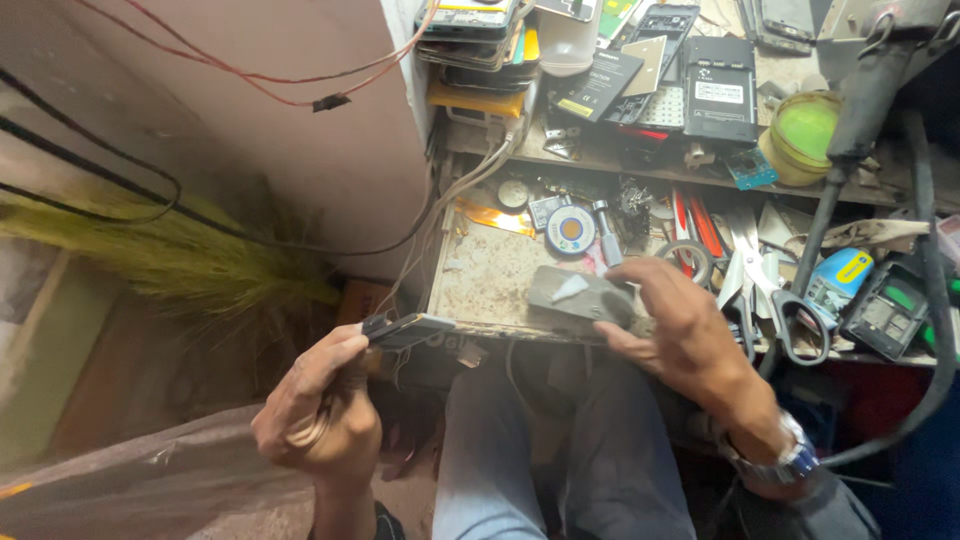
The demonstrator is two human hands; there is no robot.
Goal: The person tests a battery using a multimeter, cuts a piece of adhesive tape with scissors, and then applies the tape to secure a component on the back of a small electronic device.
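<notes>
Cramped repair corner, dim warm light. Pale wall panel at left, crossed by red wires and black cables. Straw broom leaning along its base. Cluttered worn workbench at centre-right; shelf above, stacked with phone parts. Clear plastic sheet over floor, lower left.
</notes>
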